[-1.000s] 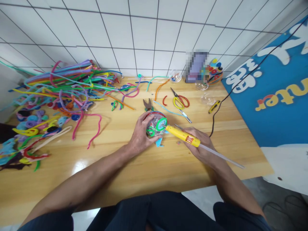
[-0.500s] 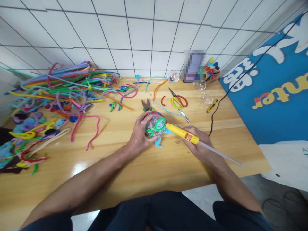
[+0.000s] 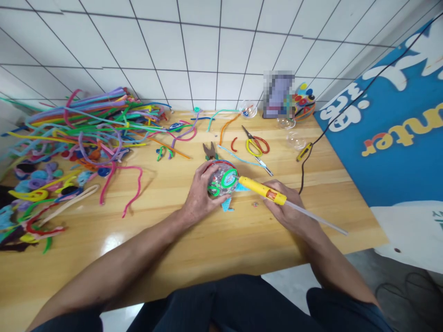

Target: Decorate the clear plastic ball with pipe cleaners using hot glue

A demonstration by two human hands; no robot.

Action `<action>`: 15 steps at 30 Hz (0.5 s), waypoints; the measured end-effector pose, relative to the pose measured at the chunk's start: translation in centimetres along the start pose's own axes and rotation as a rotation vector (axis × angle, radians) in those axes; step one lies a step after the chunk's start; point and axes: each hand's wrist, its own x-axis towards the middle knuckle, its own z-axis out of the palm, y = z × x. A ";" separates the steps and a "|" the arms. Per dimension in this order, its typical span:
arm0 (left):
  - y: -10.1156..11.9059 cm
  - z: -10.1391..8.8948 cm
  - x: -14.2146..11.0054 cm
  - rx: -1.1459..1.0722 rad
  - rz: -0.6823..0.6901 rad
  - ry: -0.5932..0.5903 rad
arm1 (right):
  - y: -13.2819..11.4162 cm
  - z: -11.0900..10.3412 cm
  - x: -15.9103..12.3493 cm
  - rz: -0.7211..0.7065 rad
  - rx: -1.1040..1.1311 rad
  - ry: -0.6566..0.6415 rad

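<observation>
My left hand (image 3: pixel 199 196) curls round a clear ball (image 3: pixel 220 177) with bits inside and green pipe-cleaner rings on its surface. A red and blue band runs over the ball's top, and light blue pieces (image 3: pixel 227 204) stick out at its lower side. In my right hand (image 3: pixel 285 205) is a yellow hot glue gun (image 3: pixel 262 189), with a long clear glue stick (image 3: pixel 320 218) coming out of its back. The gun's nozzle points left and meets, or nearly meets, the larger green ring. My right fingers are partly hidden behind the gun.
Pliers (image 3: pixel 209 150), scissors (image 3: pixel 255 142) and a white craft knife (image 3: pixel 263 165) lie beyond the ball. At left spreads a large heap of pipe cleaners (image 3: pixel 86 115). A yellow cutter (image 3: pixel 304 152) lies beside a black cable (image 3: pixel 302 175) at right; clear half-spheres (image 3: pixel 295 140) stand near the wall.
The view has shifted slightly. Both hands keep their grips, and the glue gun's nozzle stays at the green ring on the ball.
</observation>
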 end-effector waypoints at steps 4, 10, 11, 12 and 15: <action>0.0 0.0 0.0 -0.009 -0.004 -0.002 | 0.1 0.2 -0.1 0.007 0.004 -0.006; -0.1 0.1 -0.1 0.004 -0.005 -0.006 | 0.1 0.1 -0.1 0.013 0.037 -0.014; -0.1 0.1 -0.1 0.006 -0.007 -0.009 | 0.1 0.1 -0.1 0.019 0.047 -0.021; -0.1 0.1 -0.1 0.007 -0.009 -0.011 | 0.1 0.1 -0.2 0.023 0.056 -0.024; 0.0 0.1 -0.1 0.005 -0.012 -0.013 | 0.0 0.2 -0.2 0.013 0.072 -0.018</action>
